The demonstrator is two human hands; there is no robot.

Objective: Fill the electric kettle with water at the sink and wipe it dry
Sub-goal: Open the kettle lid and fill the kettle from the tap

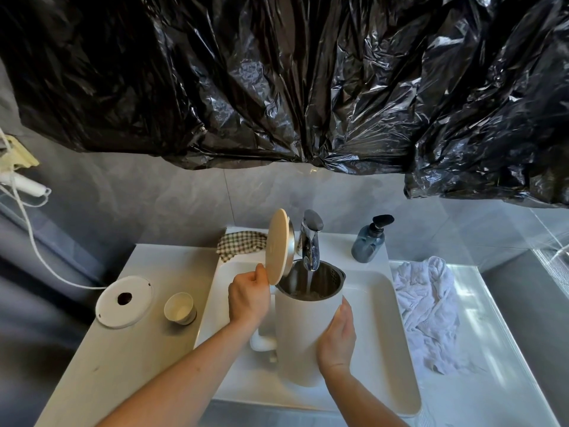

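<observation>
A white electric kettle (pixel 300 337) stands in the white sink basin (pixel 391 349) with its mouth under the chrome faucet (pixel 311 241). Water runs from the spout into the steel interior. The beige lid (pixel 277 246) stands tipped up at the left of the mouth. My left hand (pixel 249 298) grips the top of the kettle's handle, thumb against the lid's edge. My right hand (pixel 337 337) lies flat against the kettle's right side. A white towel (pixel 428 312) lies crumpled on the counter to the right of the sink.
The kettle's round white base (pixel 123 302) with its cord sits on the left counter, a small cup (pixel 180 309) beside it. A checked cloth (pixel 240 243) lies behind the sink at the left. A dark soap pump bottle (pixel 369 240) stands right of the faucet. Black plastic sheeting (pixel 277 81) hangs above.
</observation>
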